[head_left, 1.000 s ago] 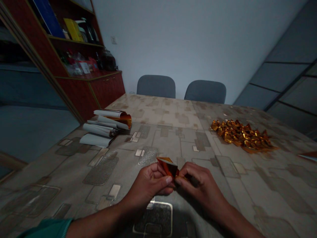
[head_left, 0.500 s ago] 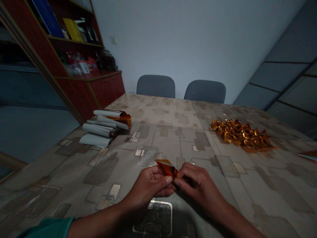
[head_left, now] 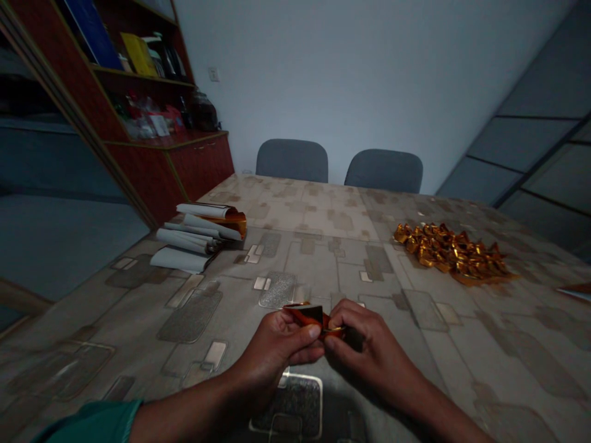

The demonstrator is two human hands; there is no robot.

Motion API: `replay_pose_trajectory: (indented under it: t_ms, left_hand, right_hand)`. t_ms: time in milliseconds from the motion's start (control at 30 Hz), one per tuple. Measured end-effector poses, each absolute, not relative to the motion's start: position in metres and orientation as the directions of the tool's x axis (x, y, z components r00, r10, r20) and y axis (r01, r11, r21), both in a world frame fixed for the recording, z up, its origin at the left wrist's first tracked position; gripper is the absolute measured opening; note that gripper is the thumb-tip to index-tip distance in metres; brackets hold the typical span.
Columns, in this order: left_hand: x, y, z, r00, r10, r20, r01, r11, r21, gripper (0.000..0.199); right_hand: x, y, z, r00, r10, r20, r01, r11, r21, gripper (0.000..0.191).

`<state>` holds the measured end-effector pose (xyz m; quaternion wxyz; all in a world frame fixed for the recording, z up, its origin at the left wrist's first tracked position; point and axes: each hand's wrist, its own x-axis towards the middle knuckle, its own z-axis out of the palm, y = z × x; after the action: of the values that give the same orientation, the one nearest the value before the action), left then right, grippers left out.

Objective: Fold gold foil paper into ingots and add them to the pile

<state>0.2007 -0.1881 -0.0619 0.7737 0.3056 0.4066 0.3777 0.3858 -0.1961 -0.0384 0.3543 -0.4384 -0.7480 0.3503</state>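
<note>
Between my two hands is a small folded piece of shiny gold foil paper [head_left: 308, 314], held just above the table near its front edge. My left hand [head_left: 289, 338] pinches its left part, thumb on the near side. My right hand [head_left: 357, 335] is closed on the paper's right end, with thumb and fingertips pressed against it. Part of the fold is hidden behind my fingers. Far to the right lies a cluster of several folded gold foil pieces [head_left: 455, 252].
Rolled sheets of gold-and-white paper [head_left: 198, 237] lie at the table's left. Another flat gold piece [head_left: 575, 291] shows at the right edge. A patterned cloth covers the table [head_left: 314, 264]. Two grey chairs [head_left: 292, 160] stand behind it, and a red cabinet [head_left: 198, 160] at the left.
The gold paper has turned and tilted in my fingers, and its right end now shows more opened out. My right fingers have shifted slightly on it.
</note>
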Motion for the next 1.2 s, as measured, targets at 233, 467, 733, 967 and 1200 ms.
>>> replay_pose_trajectory:
  t_ms: [233, 467, 733, 967, 1200]
  left_hand:
    - [0.199, -0.188, -0.06, 0.362, 0.863, -0.352, -0.32, 0.469, 0.823, 0.036]
    - [0.201, -0.188, -0.063, 0.361, 0.864, -0.35, -0.281, 0.459, 0.843, 0.043]
    - [0.201, -0.187, -0.071, 0.335, 0.887, -0.319, -0.313, 0.424, 0.85, 0.04]
    - [0.201, -0.187, -0.06, 0.371, 0.877, -0.306, -0.292, 0.422, 0.858, 0.039]
    - [0.201, -0.188, -0.066, 0.389, 0.87, -0.303, -0.297, 0.429, 0.853, 0.041]
  right_hand:
    - [0.386, -0.199, -0.035, -0.286, 0.937, 0.2, 0.369, 0.301, -0.879, 0.005]
    - [0.383, -0.198, -0.038, -0.295, 0.926, 0.237, 0.422, 0.348, -0.837, 0.017]
    - [0.383, -0.2, -0.036, -0.27, 0.938, 0.219, 0.405, 0.317, -0.858, 0.009]
    - [0.384, -0.198, -0.037, -0.291, 0.93, 0.223, 0.384, 0.327, -0.863, 0.009]
    - [0.381, -0.199, -0.037, -0.293, 0.926, 0.239, 0.416, 0.349, -0.84, 0.016]
